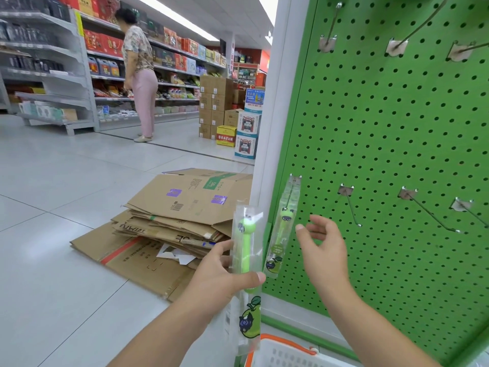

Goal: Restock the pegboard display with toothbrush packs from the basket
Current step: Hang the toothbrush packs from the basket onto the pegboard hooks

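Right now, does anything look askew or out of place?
Flattened cardboard boxes lie in a loose heap on the aisle floor beside the pegboard. The one hung toothbrush pack tilts, its bottom swung left.

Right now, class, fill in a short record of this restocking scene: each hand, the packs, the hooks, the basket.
left hand: grips a toothbrush pack, upright
right hand: open, holds nothing, beside the hung pack
hung pack: on the leftmost lower hook of the green pegboard
other lower hooks: bare
basket: white, orange rim, at bottom edge; contents hidden
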